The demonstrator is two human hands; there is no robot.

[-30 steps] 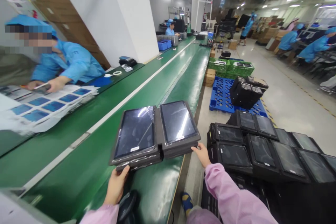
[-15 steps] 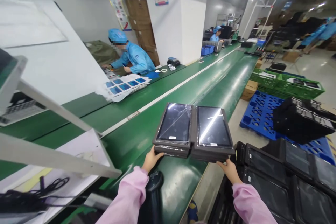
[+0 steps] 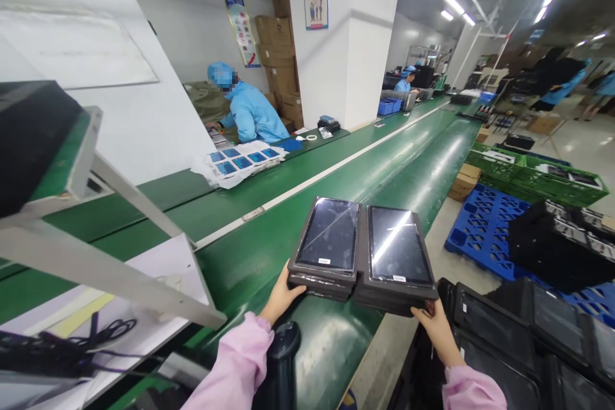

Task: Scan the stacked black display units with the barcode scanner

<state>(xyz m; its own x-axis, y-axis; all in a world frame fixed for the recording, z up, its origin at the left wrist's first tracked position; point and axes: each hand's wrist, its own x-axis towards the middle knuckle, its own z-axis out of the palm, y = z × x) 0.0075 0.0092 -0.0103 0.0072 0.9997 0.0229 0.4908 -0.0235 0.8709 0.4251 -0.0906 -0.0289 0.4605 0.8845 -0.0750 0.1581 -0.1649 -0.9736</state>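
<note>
My left hand point(image 3: 282, 296) grips the left near corner of a stack of dark foam trays point(image 3: 362, 253). On the opposite near corner, my right hand point(image 3: 437, 327) is closed with its thumb toward the front edge. Two tablet screens lie face up in the top tray: the left screen point(image 3: 329, 234) and the right screen point(image 3: 400, 246), each with a small white label at its near edge. Glossy edges show in the layers under the left screen. The stack is over the green conveyor belt point(image 3: 307, 339); whether it touches the belt I cannot tell.
A dark cylindrical object point(image 3: 283, 359) stands by my left forearm. More trayed screens point(image 3: 497, 320) are stacked at right, near a blue pallet point(image 3: 473, 224) and green crates point(image 3: 567, 182). A white-framed stand point(image 3: 144, 282) is at left. Across the belt, a co-worker point(image 3: 257, 112) sits near blue-screened pieces point(image 3: 243, 162).
The view has shifted, so the surroundings appear farther right and lower. Both hands keep hold of the tray stack, which sits slightly lower in view. The co-worker's head has turned.
</note>
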